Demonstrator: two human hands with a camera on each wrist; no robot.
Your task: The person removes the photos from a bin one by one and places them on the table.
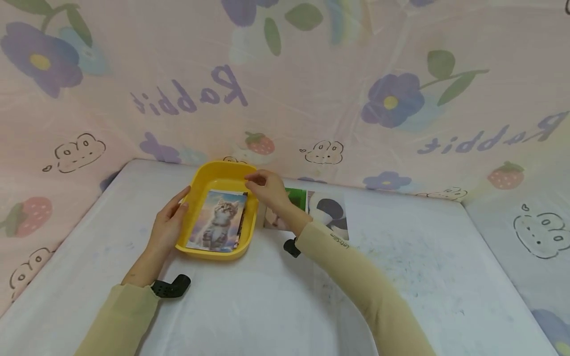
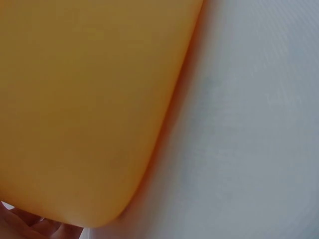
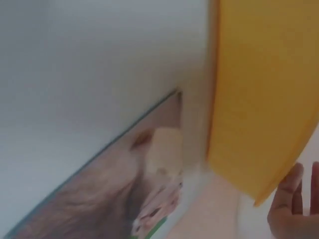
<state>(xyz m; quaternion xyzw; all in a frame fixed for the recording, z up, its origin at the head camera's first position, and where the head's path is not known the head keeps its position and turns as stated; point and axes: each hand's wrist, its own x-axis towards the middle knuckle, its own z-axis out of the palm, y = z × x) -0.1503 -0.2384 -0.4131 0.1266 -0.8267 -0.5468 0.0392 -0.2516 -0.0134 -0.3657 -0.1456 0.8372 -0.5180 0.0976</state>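
Observation:
A yellow plastic tray (image 1: 191, 222) with rounded corners sits left of centre on the table. A kitten picture card (image 1: 218, 222) lies inside it, on top of other cards whose edges show at its right. My left hand (image 1: 166, 225) holds the tray's left side; in the left wrist view its fingers (image 2: 47, 228) are bent against the far end of the yellow wall. Over the tray's far right corner is my right hand (image 1: 269, 190), thumb and fingers apart at the rim. The right wrist view shows no card between those fingers (image 3: 286, 194).
Right of the tray, a card with green on it (image 1: 296, 198) lies partly behind my right wrist. Beside it is a black-and-white picture card (image 1: 329, 212). Patterned cloth (image 1: 289, 113) rises behind the white table (image 1: 249, 306).

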